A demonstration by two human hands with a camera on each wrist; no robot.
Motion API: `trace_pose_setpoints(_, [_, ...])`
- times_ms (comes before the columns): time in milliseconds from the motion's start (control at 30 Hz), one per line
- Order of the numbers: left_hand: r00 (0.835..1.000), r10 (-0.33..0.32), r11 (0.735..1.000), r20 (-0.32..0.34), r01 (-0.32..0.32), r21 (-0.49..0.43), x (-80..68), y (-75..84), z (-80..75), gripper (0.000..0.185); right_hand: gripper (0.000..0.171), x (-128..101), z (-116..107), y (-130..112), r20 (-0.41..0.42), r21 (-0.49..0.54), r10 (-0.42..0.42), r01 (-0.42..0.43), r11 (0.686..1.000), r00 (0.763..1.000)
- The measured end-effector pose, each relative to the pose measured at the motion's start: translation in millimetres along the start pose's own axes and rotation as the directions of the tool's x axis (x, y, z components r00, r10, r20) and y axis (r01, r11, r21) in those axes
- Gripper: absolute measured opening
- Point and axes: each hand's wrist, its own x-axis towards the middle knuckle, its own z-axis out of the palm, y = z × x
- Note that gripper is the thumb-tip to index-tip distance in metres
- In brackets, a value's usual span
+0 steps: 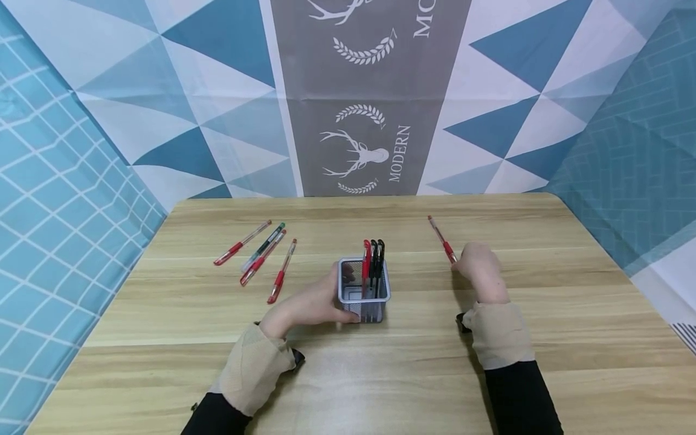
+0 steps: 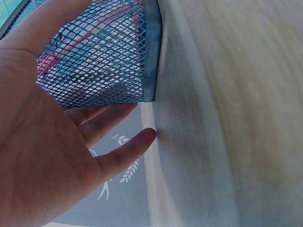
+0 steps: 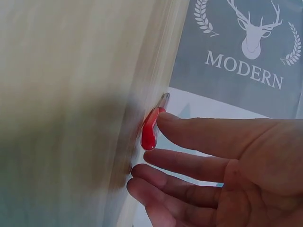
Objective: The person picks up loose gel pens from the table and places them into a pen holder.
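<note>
A silver mesh pen holder stands upright on the table, holding one red pen and two black pens. My left hand grips it from the left, thumb near the front and fingers behind. In the left wrist view the holder's mesh rises between thumb and fingers. On the right, my right hand pinches the near, red-capped end of a red pen, which points away toward the far edge. The right wrist view shows thumb and index finger at the red cap, the other fingers loosely bent.
Left of the holder lie three red pens, one outermost, one in the middle and one nearest the holder. A dark pen with a green end lies among them. A patterned cloth hangs behind the wooden table.
</note>
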Motion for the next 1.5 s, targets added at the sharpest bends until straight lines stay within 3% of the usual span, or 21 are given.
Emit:
trace_pose_setpoints(267, [1.0,0.015,1.0,-0.004,-0.015,0.004,0.7,1.4,0.0,0.095,0.032,0.7,-0.4,-0.5,-0.065,-0.031,-0.001,-0.001,1.0,0.998])
trace_pose_setpoints(1000, [1.0,0.01,1.0,-0.01,-0.01,0.0,-0.1,0.9,0.4,0.094,0.013,3.1,1.3,0.6,-0.037,-0.084,-0.007,0.004,0.996,0.999])
trace_pose_setpoints(1367, [1.0,0.022,1.0,-0.011,-0.022,0.0,-0.5,1.3,0.2,0.094,0.027,2.6,0.6,-0.3,-0.132,-0.06,-0.028,0.021,0.998,0.991])
trace_pose_setpoints(1500, [0.999,0.031,1.0,-0.013,-0.031,0.0,-0.2,0.6,0.4,0.095,0.02,0.8,-1.5,-1.8,-0.173,-0.05,-0.026,0.017,0.999,0.985])
